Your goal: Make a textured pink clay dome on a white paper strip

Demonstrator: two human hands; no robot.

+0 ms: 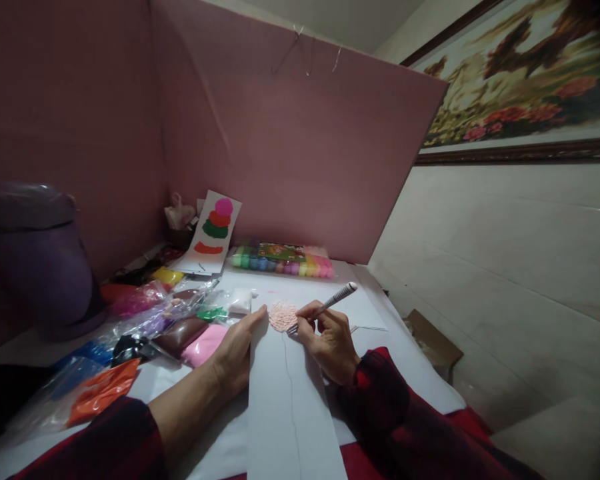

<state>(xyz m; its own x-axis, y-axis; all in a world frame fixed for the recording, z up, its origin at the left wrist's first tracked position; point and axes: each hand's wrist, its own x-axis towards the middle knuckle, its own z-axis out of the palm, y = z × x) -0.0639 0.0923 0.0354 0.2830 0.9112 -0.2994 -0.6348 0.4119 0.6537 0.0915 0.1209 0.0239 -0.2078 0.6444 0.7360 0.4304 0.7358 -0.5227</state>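
Note:
A long white paper strip [273,400] lies in front of me, with a round, textured pale-pink clay patch [283,316] near its top and a thin drawn line running down from it. My right hand [330,337] is closed around a slim striped pen [337,298], whose lower end is at the right edge of the pink patch. On the strip's left edge, my left hand [236,353] grips with its thumb near the patch; its other fingers are mostly hidden. Beside that hand lies a bag of pink clay [205,345].
Bags of coloured clay, including an orange one [103,393], cover the table's left side. A purple bin [35,260] stands behind them. Farther back are a pack of coloured clay [283,259] and a card with coloured shapes [211,233] leaning by a pink partition [290,147].

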